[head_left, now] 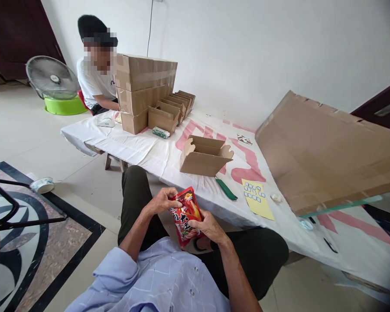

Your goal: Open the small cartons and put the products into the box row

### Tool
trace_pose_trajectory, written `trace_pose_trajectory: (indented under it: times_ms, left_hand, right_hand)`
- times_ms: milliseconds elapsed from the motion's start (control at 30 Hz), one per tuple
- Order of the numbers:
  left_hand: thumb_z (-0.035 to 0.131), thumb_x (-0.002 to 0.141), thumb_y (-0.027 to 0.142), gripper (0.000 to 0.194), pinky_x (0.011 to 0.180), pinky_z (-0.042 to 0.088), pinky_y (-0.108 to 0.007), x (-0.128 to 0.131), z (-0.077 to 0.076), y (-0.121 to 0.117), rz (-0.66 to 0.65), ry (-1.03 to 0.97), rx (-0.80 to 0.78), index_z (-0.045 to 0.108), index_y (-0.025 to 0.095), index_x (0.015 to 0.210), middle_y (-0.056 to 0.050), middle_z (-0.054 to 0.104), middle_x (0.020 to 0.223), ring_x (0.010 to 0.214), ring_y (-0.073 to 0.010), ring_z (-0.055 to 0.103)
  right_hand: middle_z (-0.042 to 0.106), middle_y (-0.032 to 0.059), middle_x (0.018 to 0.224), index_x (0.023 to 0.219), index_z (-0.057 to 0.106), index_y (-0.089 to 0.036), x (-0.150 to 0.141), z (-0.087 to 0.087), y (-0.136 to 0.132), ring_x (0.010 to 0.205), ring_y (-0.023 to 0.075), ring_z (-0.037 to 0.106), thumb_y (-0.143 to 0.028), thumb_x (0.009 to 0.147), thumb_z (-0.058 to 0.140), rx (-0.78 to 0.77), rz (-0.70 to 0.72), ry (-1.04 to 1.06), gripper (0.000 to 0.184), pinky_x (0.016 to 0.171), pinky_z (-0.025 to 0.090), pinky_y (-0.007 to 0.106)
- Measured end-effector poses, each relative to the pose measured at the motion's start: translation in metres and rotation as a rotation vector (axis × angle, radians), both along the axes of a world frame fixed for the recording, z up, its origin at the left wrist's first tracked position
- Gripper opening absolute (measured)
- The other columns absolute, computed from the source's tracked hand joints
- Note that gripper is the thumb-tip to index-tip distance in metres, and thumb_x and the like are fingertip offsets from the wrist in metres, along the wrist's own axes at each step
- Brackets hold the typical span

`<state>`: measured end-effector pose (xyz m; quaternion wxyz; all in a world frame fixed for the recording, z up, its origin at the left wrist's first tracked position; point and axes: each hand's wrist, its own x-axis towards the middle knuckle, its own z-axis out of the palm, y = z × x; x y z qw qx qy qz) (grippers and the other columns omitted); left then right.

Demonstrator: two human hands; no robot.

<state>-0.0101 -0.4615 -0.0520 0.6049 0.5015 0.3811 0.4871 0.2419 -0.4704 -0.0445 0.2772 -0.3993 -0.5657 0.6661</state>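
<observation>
Over my lap, a red printed food packet (186, 219) with large characters on its front is held between both hands. My left hand (165, 200) pinches its upper left edge. My right hand (210, 226) grips its right side, the thumb lying across the front. Beyond the packet, an open cardboard box (203, 161) stands on the cloth-covered table (162, 158). Right of that box lies a green-handled tool (226, 189), whose kind I cannot make out. A yellow sheet (259, 203) with several small stickers is beside it.
Stacked cardboard boxes (139, 93) and a row of open boxes (164, 116) occupy the far left of the table. A big cardboard panel (331, 156) leans at the right. A person (95, 84) sits behind the stack, near a fan (53, 78). A small green carton (160, 132) lies nearby.
</observation>
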Motion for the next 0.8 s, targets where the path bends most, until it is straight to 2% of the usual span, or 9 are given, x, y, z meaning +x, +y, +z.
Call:
trace_pose_trajectory:
  times_ms: [67,133,233,300,400,600,700,800]
  left_hand:
    - [0.104,0.067,0.05,0.055,0.059,0.048,-0.022,-0.001,0.006,0.003,0.159,-0.048,0.021,0.067,0.017,0.091,-0.001,0.073,0.078,0.065,-0.0133,0.066]
    - [0.103,0.069,0.051,0.062,0.06,0.052,-0.023,0.0,0.01,0.005,0.22,-0.099,0.011,0.071,0.018,0.11,-0.006,0.08,0.094,0.077,-0.0186,0.073]
    - [0.106,0.066,0.051,0.08,0.067,0.059,-0.027,0.009,0.008,0.003,0.057,-0.128,-0.037,0.071,0.02,0.132,-0.013,0.082,0.116,0.095,-0.0265,0.079]
    - [0.107,0.065,0.05,0.08,0.081,0.064,-0.032,0.019,0.003,0.0,-0.026,-0.141,-0.034,0.073,0.019,0.131,-0.014,0.082,0.122,0.102,-0.0279,0.08]
    - [0.106,0.069,0.054,0.07,0.094,0.063,-0.037,0.033,-0.006,-0.003,0.011,-0.148,-0.005,0.077,0.016,0.12,-0.014,0.083,0.119,0.103,-0.0278,0.081]
    - [0.102,0.069,0.062,0.071,0.09,0.066,-0.039,0.045,-0.01,-0.004,0.097,-0.234,-0.022,0.081,0.018,0.12,-0.009,0.084,0.105,0.096,-0.0284,0.081]
    - [0.103,0.065,0.063,0.071,0.082,0.066,-0.038,0.048,-0.018,-0.004,0.221,-0.262,-0.049,0.08,0.019,0.116,-0.007,0.084,0.104,0.09,-0.0262,0.08]
    - [0.105,0.062,0.057,0.065,0.078,0.065,-0.035,0.047,-0.026,-0.005,0.368,-0.221,-0.04,0.075,0.018,0.103,-0.007,0.083,0.098,0.082,-0.0221,0.077]
  right_hand:
    - [0.086,0.0063,0.098,0.104,0.085,-0.018,-0.003,-0.003,0.0,0.085,0.0298,0.08,-0.054,0.064,0.103,0.0,-0.099,0.053,0.056,0.083,0.067,0.042]
    - [0.086,0.007,0.098,0.103,0.085,-0.018,-0.006,-0.004,0.001,0.085,0.0307,0.081,-0.059,0.062,0.104,0.0,-0.21,0.105,0.06,0.083,0.067,0.043]
    - [0.087,0.0078,0.101,0.107,0.084,-0.019,-0.009,-0.004,0.003,0.084,0.0316,0.082,-0.065,0.061,0.103,0.005,-0.358,0.168,0.068,0.083,0.068,0.043]
    - [0.087,0.0081,0.104,0.112,0.083,-0.019,-0.012,-0.005,0.003,0.086,0.0318,0.083,-0.066,0.065,0.101,0.027,-0.412,0.189,0.069,0.083,0.069,0.043]
    - [0.087,0.0085,0.105,0.119,0.082,-0.02,-0.015,-0.01,0.002,0.085,0.0319,0.083,-0.066,0.073,0.097,0.029,-0.442,0.201,0.067,0.08,0.069,0.043]
    - [0.087,0.0092,0.106,0.122,0.081,-0.021,-0.021,-0.031,0.003,0.085,0.0329,0.085,-0.07,0.073,0.095,0.0,-0.505,0.266,0.07,0.077,0.071,0.044]
    - [0.087,0.0092,0.111,0.124,0.08,-0.022,-0.029,-0.041,0.004,0.089,0.0321,0.085,-0.073,0.076,0.092,0.015,-0.527,0.293,0.071,0.08,0.071,0.044]
    - [0.086,0.0088,0.116,0.125,0.08,-0.022,-0.039,-0.047,0.001,0.094,0.0312,0.084,-0.073,0.077,0.091,0.027,-0.541,0.325,0.071,0.085,0.071,0.044]
